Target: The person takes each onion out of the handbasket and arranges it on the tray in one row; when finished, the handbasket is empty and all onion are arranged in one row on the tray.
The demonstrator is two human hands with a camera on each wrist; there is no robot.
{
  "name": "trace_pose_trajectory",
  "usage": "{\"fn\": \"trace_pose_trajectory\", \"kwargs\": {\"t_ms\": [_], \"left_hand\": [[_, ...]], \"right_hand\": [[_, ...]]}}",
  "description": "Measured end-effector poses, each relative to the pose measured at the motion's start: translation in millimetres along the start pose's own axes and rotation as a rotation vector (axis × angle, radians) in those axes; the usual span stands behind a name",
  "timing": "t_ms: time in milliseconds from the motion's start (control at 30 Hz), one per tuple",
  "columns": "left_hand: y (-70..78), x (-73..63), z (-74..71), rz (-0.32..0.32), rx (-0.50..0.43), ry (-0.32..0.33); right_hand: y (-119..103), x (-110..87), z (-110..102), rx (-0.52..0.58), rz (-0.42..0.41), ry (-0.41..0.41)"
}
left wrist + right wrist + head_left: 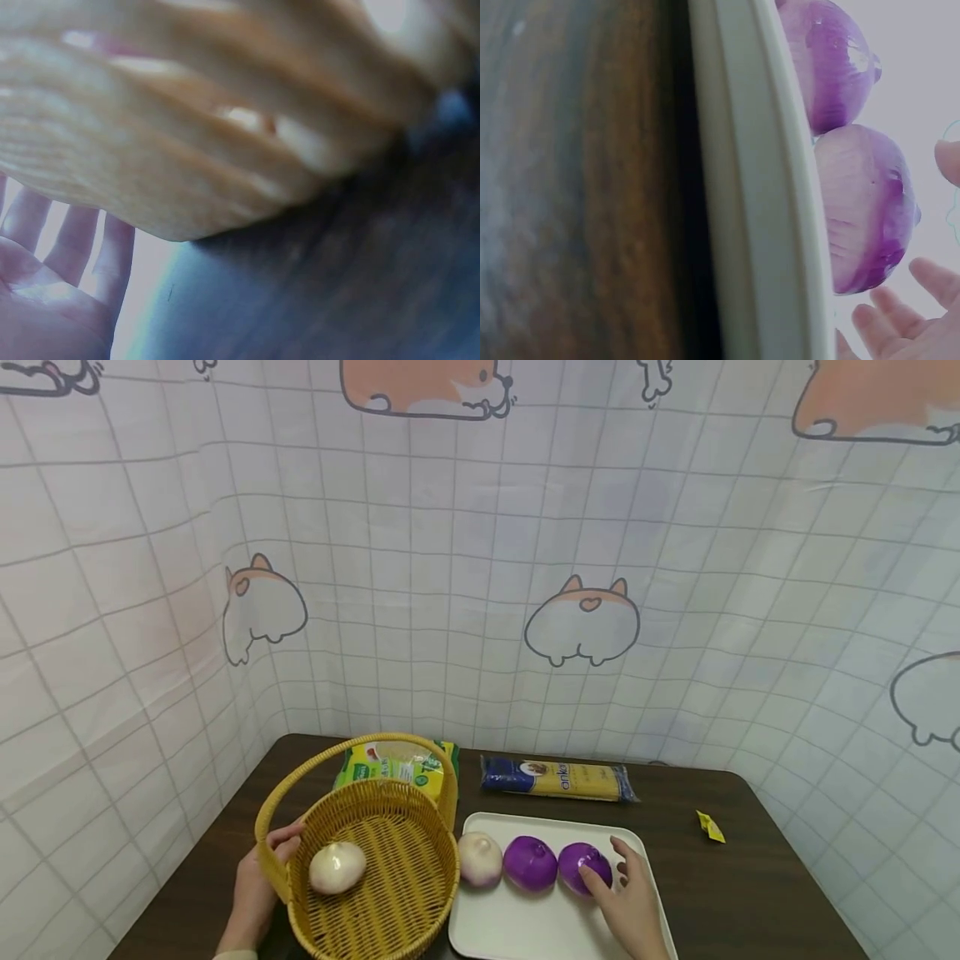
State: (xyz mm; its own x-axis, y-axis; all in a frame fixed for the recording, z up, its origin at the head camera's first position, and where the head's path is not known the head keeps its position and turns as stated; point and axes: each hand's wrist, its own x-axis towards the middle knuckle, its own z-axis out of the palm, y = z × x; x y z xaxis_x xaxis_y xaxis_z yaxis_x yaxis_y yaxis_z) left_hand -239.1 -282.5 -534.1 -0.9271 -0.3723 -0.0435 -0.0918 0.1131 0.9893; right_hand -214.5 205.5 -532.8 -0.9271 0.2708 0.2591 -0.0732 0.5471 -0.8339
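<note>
The left hand point(258, 881) is at the left wall of the basket point(401, 877), fingers nearly straight. One white onion point(336, 868) lies inside the basket. Directly right of the basket, the tray point(528, 928) carries a row: pale onion point(480, 860), middle purple onion point(531, 863), end purple onion point(576, 857). The right hand point(632, 897) is at the end purple onion, farthest from the basket; thumb and fingers are spread, gripping nothing.

The left hand point(258, 881) and right hand point(632, 897) are both bare, with slim fingers point(73, 238). On the left side the end of a sleeve point(236, 955) shows: pale cream and seemingly plain, though too little is in view to judge its fabric. Creases cross the left palm point(46, 311); the right fingertips point(866, 319) are rounded.
</note>
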Motion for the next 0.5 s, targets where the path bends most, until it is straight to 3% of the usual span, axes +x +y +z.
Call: {"fn": "trace_pose_trajectory", "kwargs": {"t_ms": [200, 367, 500], "left_hand": [[3.0, -1.6, 0.0, 0.015, 0.021, 0.005], [1.2, -0.7, 0.9, 0.021, -0.014, 0.007], [-0.3, -0.6, 0.3, 0.025, -0.041, -0.004]], "right_hand": [[-10, 1.8, -4, -0.039, -0.015, 0.021], [-31, 0.8, -7, -0.035, -0.163, 0.07], [-56, -3.4, 2, 0.008, -0.302, 0.065]]}}
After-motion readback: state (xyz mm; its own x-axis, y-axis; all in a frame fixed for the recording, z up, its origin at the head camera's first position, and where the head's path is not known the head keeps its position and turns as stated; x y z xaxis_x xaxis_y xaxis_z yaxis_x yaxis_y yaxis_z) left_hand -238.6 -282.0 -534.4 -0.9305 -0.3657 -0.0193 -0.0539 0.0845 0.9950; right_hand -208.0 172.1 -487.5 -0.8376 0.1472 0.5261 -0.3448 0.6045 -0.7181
